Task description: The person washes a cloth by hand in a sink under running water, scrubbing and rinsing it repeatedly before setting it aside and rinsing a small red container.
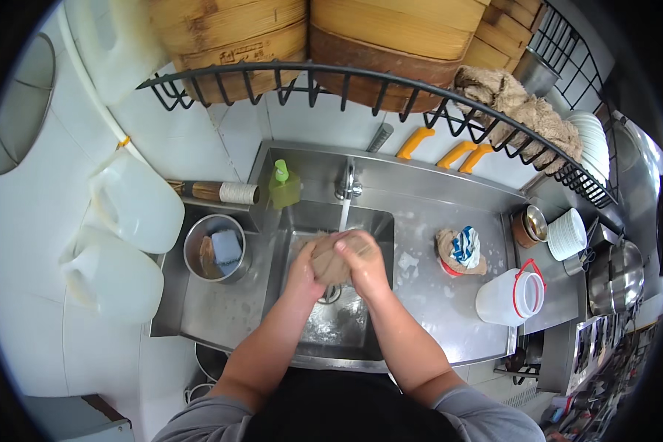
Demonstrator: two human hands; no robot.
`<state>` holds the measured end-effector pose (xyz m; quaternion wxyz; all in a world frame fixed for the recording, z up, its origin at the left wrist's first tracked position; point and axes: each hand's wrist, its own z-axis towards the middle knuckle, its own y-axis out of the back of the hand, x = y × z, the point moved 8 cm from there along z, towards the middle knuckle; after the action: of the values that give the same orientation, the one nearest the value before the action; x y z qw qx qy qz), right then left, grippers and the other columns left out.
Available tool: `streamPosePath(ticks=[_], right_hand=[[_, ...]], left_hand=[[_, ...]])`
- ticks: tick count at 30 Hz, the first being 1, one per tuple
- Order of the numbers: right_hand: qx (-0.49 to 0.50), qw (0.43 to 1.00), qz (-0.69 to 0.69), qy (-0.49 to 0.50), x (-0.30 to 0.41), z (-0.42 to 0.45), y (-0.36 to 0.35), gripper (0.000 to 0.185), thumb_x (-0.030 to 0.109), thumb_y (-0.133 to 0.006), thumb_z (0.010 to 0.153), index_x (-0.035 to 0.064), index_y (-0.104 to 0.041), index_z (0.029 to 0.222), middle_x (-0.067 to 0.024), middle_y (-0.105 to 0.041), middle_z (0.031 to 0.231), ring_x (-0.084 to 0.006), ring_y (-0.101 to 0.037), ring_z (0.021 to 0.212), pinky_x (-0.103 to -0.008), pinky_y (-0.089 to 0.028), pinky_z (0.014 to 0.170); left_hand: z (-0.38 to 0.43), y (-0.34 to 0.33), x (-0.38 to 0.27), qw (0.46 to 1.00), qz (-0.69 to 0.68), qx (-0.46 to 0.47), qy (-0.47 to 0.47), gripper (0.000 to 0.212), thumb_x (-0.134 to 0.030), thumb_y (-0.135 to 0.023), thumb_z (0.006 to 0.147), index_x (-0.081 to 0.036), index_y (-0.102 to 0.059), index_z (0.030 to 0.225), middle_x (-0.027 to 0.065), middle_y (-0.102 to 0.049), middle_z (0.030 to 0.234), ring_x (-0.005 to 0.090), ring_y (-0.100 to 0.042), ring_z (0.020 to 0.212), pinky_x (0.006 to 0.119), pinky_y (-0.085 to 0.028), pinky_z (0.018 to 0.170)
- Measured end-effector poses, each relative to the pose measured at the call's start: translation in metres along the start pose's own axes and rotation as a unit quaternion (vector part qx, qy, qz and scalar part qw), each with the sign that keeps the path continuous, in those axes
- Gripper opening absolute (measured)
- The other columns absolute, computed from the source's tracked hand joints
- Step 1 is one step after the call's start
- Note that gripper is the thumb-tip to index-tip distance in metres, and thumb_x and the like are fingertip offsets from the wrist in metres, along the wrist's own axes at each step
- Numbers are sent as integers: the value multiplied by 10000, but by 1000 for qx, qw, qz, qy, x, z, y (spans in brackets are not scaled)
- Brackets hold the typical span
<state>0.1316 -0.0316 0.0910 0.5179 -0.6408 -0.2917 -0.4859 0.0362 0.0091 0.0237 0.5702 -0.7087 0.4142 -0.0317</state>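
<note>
A bunched brown cloth is held between my left hand and my right hand, over the stainless steel sink. Water runs from the faucet just behind the cloth. My hands hide part of the stream and of the basin. The drain shows below my wrists. On the left drainboard stands a metal pot holding a blue sponge and water. A green pump bottle is at the sink's back left corner.
On the right counter stand a white plastic jar with a red handle and a brown cloth bundle with a blue-and-white wrapper. A black wire rack with bamboo steamers hangs overhead. Plastic jugs are at left; stacked white dishes at right.
</note>
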Motion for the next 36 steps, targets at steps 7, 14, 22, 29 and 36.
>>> streamPosePath(ticks=[7, 14, 22, 29, 36], right_hand=[[-112, 971, 162, -136, -73, 34, 45, 145, 78, -576, 898, 16, -570, 1029, -102, -622, 967, -212, -639, 883, -343, -534, 784], [-64, 902, 356, -237, -71, 5, 8, 214, 76, -574, 890, 47, -568, 1101, -133, -609, 1109, -229, -633, 1002, -353, -523, 872], [19, 944, -327, 42, -37, 10, 23, 164, 125, -685, 773, 29, -636, 896, -110, -636, 947, -285, -619, 873, -371, -492, 791], [-42, 942, -289, 164, 4, 3, 11, 106, 80, -679, 780, 3, -629, 833, -113, -621, 877, -263, -614, 857, -344, -479, 800], [-211, 947, 239, -41, -10, 15, 36, 141, 123, -633, 905, 57, -550, 812, -88, -608, 812, -177, -620, 726, -320, -525, 628]], left_hand=[[8, -19, -24, 885, 409, -76, -207, 217, -135, -623, 790, 30, -643, 930, 94, -666, 886, 192, -633, 828, 324, -487, 743], [42, 4, -25, 914, 398, 55, -56, 354, -258, -682, 828, 19, -626, 1042, 115, -676, 962, 203, -643, 892, 340, -495, 803], [13, 27, 23, 979, 124, -65, 147, 526, -489, -593, 913, -30, -574, 1170, 143, -644, 1098, 252, -639, 1016, 385, -508, 908], [37, 17, 32, 997, 28, -22, 73, 195, -220, -607, 880, -42, -611, 959, 108, -665, 966, 223, -655, 898, 331, -530, 782], [-20, -90, -46, 775, 477, 2, -414, 117, -20, -625, 723, -41, -513, 749, 107, -568, 754, 283, -562, 707, 382, -464, 664]])
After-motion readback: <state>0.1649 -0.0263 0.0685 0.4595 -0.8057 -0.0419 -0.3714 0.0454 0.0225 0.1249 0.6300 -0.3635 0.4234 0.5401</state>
